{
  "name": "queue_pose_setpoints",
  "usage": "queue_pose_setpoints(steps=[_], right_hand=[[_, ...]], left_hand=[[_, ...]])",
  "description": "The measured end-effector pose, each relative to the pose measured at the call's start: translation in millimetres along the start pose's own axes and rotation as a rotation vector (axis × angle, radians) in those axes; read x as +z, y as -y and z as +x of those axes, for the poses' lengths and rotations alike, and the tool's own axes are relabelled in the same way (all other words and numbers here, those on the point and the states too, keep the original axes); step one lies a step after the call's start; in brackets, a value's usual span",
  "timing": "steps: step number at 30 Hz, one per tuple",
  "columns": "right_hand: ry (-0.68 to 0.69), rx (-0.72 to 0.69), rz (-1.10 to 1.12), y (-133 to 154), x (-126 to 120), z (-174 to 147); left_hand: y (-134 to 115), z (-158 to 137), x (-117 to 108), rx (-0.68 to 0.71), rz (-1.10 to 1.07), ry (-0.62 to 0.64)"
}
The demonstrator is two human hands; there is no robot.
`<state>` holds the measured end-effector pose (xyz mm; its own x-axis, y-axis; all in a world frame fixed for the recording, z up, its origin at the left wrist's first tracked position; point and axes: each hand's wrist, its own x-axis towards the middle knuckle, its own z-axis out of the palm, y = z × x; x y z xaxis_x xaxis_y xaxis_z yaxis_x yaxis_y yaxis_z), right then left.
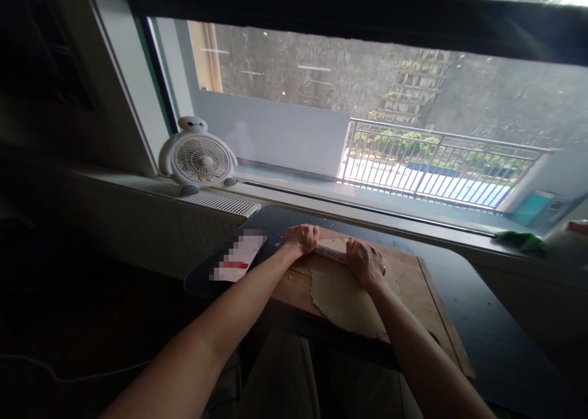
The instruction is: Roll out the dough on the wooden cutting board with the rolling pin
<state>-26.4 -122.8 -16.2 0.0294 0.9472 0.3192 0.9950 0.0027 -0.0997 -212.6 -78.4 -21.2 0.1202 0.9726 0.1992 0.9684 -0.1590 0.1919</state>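
Observation:
A wide, flat sheet of pale dough (342,302) with a ragged edge lies on a wooden board (294,289). Across its far part runs a rolling pin (331,254), of which only the middle stretch shows, with a reddish tint. My left hand (302,239) is closed round the pin's left end, over the board's far left edge. My right hand (366,262) grips the other end, above the dough, and a ring shows on one finger. Both palms hide the pin's ends, and my right forearm covers some of the dough.
The board rests on a dark table (496,321) by a window. Left of the board lies a partly blurred white packet or sheet (239,256) with a red mark. A white fan (204,160) stands on the sill, and a green cloth-like item (521,241) lies at the right.

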Motion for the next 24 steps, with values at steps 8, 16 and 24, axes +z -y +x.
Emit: queue_pose_setpoints(steps=[8,16,24], right_hand=[[-0.041,-0.025,-0.011,1.9,-6.3,-19.5],[-0.067,-0.109,0.011,-1.6,-10.1,-34.1],[-0.101,-0.148,0.036,-4.3,-17.3,-47.8]], left_hand=[[-3.5,-24.3,-8.0,-0.031,0.002,-0.008],[-7.6,-56.3,-11.0,-0.088,0.014,-0.087],[-14.8,-79.5,-19.8,-0.04,0.039,-0.145]])
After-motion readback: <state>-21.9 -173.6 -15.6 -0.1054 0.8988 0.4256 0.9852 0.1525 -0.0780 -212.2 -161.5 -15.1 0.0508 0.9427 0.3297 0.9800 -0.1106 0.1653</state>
